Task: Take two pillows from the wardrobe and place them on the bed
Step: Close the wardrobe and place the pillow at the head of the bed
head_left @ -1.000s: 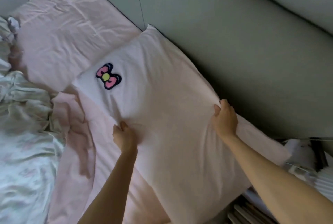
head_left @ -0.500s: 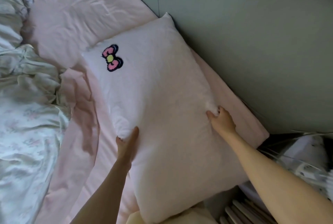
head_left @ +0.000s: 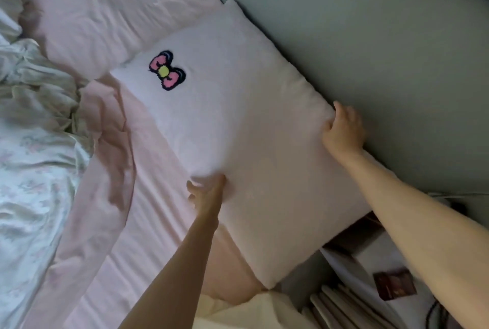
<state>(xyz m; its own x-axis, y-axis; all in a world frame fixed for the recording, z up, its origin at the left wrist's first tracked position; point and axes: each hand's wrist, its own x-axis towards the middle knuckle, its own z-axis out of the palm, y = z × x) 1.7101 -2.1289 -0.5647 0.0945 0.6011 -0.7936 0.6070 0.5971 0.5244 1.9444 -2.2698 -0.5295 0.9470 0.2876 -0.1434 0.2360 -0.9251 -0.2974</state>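
Note:
A pale pink pillow [head_left: 251, 127] with a pink bow patch lies flat on the pink bed sheet [head_left: 148, 196], its long side against the grey-green headboard [head_left: 370, 51]. My left hand [head_left: 209, 192] presses on the pillow's near edge, fingers together. My right hand [head_left: 342, 130] grips the pillow's edge by the headboard. A second pink pillow [head_left: 105, 16] lies flat further along the headboard, at the upper left.
A crumpled white floral duvet [head_left: 34, 143] fills the left side of the bed. Beside the bed at the lower right stands a white bedside unit [head_left: 370, 270] with books, a small dark card and cables.
The pillow has settled flat against the headboard. My right hand slid up along its far edge; my left hand stayed at the near edge.

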